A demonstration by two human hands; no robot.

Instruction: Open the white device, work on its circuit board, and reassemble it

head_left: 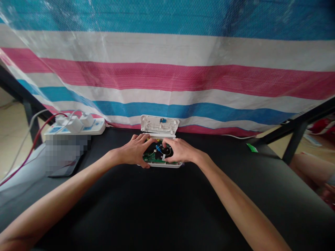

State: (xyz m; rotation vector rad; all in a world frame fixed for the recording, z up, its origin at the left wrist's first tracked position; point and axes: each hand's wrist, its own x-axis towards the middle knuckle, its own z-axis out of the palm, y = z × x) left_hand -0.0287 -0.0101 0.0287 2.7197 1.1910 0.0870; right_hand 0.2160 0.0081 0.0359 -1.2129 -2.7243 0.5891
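A white plastic housing (167, 165) lies open on the black table, with its lid (159, 125) tilted up behind it. Inside are a green circuit board (155, 157), a dark round part and a thin white cable looped with a blue connector (158, 148). My left hand (136, 150) grips the left end of the housing, thumb at the front edge and fingers over the back. My right hand (180, 150) reaches over the right end, its thumb and forefinger curved around the cable loop; whether they pinch the cable is too small to tell.
A white power strip (99, 127) with plugs and cables stands at the back left, beside a dark tablet-like object (68, 167), partly pixelated. A green packet (252, 147) lies at the right on the black table (146, 209). A striped sheet hangs behind; a person's leg shows at far right.
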